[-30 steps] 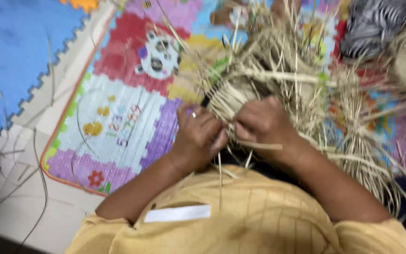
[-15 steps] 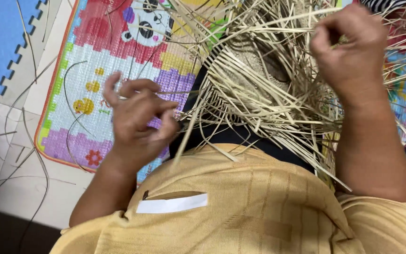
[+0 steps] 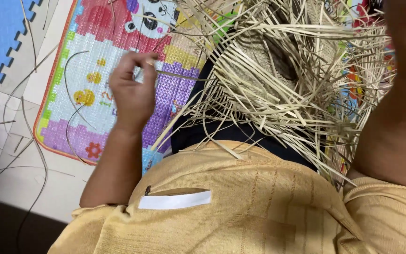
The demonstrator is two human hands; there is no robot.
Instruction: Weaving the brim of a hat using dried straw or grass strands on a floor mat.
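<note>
Left hand [image 3: 132,91] pinching straw strand [image 3: 184,76]

Right hand cut off above the forearm [image 3: 395,122]; weaving's [image 3: 278,80] far side beyond the frame

— Where does the woven straw piece [image 3: 278,61] sit from here?

— On the person's lap, its loose strands fanning out on every side. The left hand [image 3: 132,91] is out to its left, above the play mat [image 3: 95,108], fingers [image 3: 139,60] pinched on one strand [image 3: 179,75] that runs back to the bundle.

— And the mat?

— On the floor, ahead and left of the lap. The foam tiles [image 3: 1,42] lie further left, with stray strands [image 3: 29,155] scattered across them. The right forearm [image 3: 400,108] rises at the right edge, just beside the bundle.
</note>
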